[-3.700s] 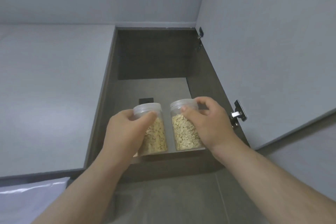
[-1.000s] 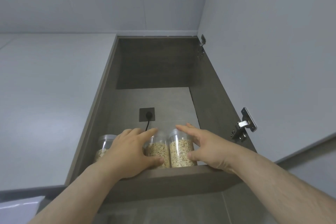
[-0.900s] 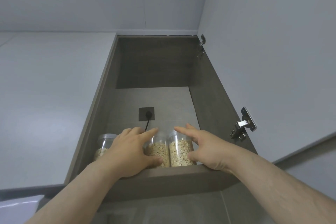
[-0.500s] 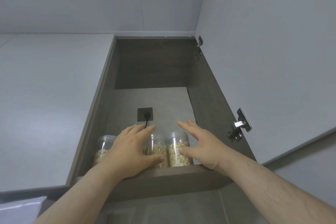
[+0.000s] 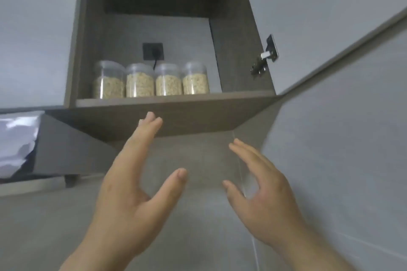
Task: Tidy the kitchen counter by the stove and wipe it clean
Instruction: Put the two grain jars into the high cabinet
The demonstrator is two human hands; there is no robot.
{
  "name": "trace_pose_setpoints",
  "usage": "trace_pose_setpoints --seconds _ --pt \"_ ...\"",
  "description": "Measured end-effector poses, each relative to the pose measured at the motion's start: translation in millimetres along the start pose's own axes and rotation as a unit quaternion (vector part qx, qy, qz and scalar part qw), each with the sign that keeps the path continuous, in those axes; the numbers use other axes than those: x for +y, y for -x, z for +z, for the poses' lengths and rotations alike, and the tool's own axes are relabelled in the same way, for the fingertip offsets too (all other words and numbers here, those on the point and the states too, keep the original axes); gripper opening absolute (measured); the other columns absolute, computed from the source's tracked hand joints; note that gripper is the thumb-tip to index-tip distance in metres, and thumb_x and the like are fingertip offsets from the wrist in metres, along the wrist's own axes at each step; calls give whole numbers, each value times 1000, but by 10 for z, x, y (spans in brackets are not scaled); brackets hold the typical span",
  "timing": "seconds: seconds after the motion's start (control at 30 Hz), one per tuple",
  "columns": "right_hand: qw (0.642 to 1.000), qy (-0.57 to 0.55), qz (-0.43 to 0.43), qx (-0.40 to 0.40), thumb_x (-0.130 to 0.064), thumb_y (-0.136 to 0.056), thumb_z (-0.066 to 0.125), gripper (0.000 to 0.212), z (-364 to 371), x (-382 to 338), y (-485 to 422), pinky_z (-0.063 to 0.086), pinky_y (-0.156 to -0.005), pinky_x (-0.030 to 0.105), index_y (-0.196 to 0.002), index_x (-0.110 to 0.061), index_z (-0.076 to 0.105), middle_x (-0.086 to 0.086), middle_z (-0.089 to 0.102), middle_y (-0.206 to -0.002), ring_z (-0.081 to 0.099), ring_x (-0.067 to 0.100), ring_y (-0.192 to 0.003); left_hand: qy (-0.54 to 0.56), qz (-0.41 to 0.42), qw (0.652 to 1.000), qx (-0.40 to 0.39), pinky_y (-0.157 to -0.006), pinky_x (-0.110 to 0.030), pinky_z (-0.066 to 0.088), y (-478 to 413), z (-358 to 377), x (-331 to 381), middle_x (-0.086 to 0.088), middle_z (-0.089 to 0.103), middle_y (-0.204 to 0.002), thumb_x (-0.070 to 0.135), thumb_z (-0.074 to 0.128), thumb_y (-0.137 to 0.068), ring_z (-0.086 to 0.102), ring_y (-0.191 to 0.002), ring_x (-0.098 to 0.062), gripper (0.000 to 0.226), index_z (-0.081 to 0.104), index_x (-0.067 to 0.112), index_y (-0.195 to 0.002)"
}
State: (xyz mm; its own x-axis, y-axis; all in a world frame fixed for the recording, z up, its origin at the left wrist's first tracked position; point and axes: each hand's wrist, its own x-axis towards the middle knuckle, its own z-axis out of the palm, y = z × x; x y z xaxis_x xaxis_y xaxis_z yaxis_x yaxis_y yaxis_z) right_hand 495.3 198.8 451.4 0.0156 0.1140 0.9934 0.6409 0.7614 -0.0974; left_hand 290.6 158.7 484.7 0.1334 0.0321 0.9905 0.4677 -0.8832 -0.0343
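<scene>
Off the jars [image 5: 140,82] now, left hand [image 5: 132,191] and right hand [image 5: 264,191] below cabinet shelf [image 5: 237,96]

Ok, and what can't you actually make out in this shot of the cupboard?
Head view only.
Black cable: runs down behind the jars; its end is hidden.
Cupboard top: cut off by the frame's upper edge.
White crinkled thing: cut by the left edge, unidentifiable.
Jar contents: too blurred to name.
</scene>
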Motion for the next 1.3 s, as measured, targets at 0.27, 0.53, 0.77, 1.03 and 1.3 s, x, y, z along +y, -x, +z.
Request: trace_pose_setpoints --seconds 0.27,0.53,0.77,1.03,1.3 --pt "941 -13 325 -87 -26 -80 66 36 -377 161 2261 41 -86 3 -105 -50 58 -34 55 -121 57 -9 -108 201 -276 933 -112 -105 -36 43 1967 496 -4 30 47 -138 53 59 -68 47 -129 -2 53 49 63 -120" --pt "829 1 537 -157 -3 -89 61 44 -616 181 3582 45 -85 10 -98 -46 57 -24 60 -110 57 -5 -109 220 -465 817 -260 -107 -41 41 3356 806 46 34 50 -132 65 56 -65 48 -126 -1 51 54 58 -116" --pt "758 86 588 -268 -15 -86 68 34 -726 165 4513 51 -94 25 -116 -29 63 -26 58 -110 61 2 -102 259 -554 736 -291 -104 -34 40 4082 874 251 29 56 -128 61 59 -64 50 -125 -3 50 61 49 -112" --pt "704 160 514 -464 -35 -84 61 46 -914 123 5062 25 -93 5 -126 -17 60 -15 52 -119 48 5 -116 222 -610 687 -328 -95 -27 40 4588 732 261 36 56 -122 63 61 -59 48 -121 0 52 59 54 -110" --pt "645 169 553 -499 -54 -68 62 82 -898 146 5597 35 -112 32 -142 -29 37 -6 38 -147 36 15 -137 227 -652 655 -308 -93 -28 45 4776 665 324 28 59 -121 56 68 -60 48 -125 -9 48 64 48 -107"
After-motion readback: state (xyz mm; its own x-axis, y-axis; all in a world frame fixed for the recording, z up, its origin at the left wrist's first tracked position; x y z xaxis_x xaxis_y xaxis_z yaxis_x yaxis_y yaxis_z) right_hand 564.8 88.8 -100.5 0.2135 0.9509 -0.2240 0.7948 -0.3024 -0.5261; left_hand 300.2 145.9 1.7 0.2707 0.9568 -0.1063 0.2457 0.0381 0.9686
